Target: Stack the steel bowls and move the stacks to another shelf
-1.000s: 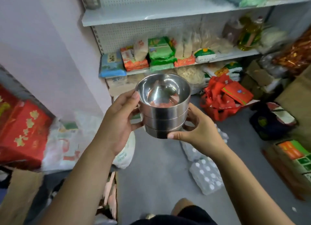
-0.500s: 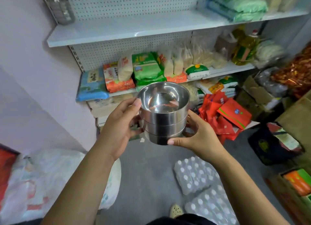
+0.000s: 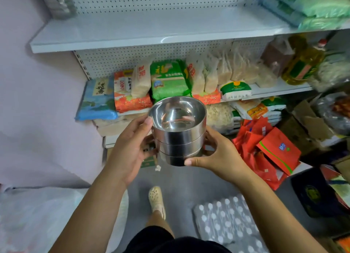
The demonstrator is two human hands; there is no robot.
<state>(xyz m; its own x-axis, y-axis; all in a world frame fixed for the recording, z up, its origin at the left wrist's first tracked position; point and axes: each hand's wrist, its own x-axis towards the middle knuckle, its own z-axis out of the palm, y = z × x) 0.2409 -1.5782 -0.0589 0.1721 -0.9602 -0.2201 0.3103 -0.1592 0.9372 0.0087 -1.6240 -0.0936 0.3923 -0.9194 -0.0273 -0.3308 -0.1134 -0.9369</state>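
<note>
You hold a stack of three steel bowls in the air in front of you. Your left hand grips its 9 o'clock side, thumb on the top rim. Your right hand grips its 3 o'clock side, thumb near the bottom. At 12 o'clock, above the bowls, is a bare white shelf. Bags of rice sit on the shelf under it.

3 steel bowls, 2 hands
</note>
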